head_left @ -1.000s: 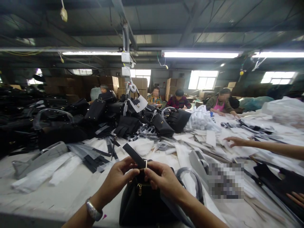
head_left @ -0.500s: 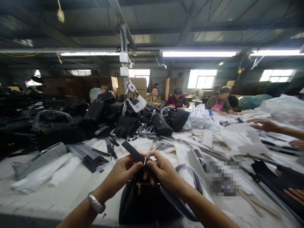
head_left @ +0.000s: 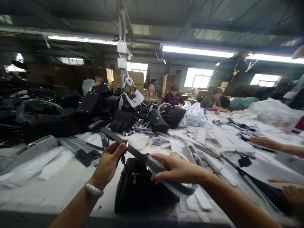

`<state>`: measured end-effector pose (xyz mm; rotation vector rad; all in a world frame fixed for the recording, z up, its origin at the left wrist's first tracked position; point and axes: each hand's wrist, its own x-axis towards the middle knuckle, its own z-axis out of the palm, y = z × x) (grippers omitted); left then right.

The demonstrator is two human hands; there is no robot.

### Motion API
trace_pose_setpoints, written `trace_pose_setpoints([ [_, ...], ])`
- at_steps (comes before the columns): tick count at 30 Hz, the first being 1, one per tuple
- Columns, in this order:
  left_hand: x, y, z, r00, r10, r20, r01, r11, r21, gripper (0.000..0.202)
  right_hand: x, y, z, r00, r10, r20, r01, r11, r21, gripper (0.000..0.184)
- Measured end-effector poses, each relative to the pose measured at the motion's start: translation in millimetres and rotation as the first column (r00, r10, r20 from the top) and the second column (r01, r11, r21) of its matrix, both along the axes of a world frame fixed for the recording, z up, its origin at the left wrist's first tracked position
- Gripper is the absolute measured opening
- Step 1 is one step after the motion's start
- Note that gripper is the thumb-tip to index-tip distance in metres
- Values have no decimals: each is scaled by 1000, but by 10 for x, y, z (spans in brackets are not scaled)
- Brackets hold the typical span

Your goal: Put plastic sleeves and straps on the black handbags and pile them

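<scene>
Black strap (head_left: 137, 154) now runs out straight above the black handbag (head_left: 142, 194); half a second ago the grip was bunched at the metal buckle (head_left: 127, 144). On my feed, threading through the buckle looks done; tail sticks out loose, can't tell if fastened. Left hand (head_left: 110, 161) pinches strap by the buckle, up-left of the handbag; right hand (head_left: 174, 167), half-curled, holds its plastic-wrapped stretch over the handbag's right side. Co-worker's hand (head_left: 266, 143) well right of the handbag.
</scene>
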<state>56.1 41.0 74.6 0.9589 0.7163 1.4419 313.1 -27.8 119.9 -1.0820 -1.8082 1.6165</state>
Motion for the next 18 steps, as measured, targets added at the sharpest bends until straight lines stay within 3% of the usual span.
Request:
trace_pose_setpoints([
  [3,7,-6,-27,996,-58,64,57,998,23,32,30,13,63,997,2,-79,-5,999,-39,54],
  [9,158,-187,-67,982,-176,63,173,983,54,40,-213,297,150,974,149,-168,-159,986,-50,77],
  [11,189,-263,-43,961,-275,-37,277,958,67,44,-307,394,142,978,178,-109,-178,984,11,77],
  [13,192,-312,12,947,-290,-138,303,949,90,41,-381,465,178,979,184,86,-195,969,152,72],
  [15,180,-314,81,963,-188,-195,217,967,137,33,-463,496,284,955,38,293,-157,906,393,63],
  [18,190,-245,147,967,24,-255,36,974,225,22,-674,470,496,902,-266,339,-63,697,714,53],
])
